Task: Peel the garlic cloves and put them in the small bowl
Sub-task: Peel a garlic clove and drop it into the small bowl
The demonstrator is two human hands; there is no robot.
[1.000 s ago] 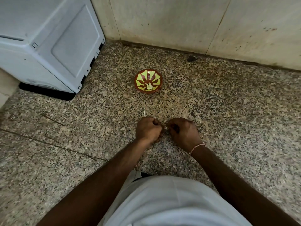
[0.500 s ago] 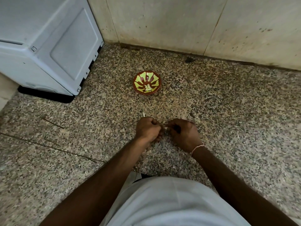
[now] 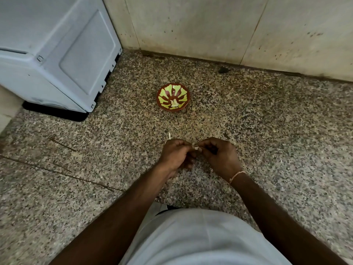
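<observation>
Head view, with the small bowl (image 3: pixel 173 97) as landmark: a grey-white appliance (image 3: pixel 57 52) stands well off to its left on the speckled stone floor (image 3: pixel 267 131). Nearer the person than the bowl, the left hand (image 3: pixel 176 155) and right hand (image 3: pixel 219 155) meet, curled fingers pinching one garlic clove (image 3: pixel 196 148) between them. Pale peeled pieces lie in the bowl. The clove looks light, firm, with papery, slippery skin; best pinched at its ends. Its long axis cannot be told.
</observation>
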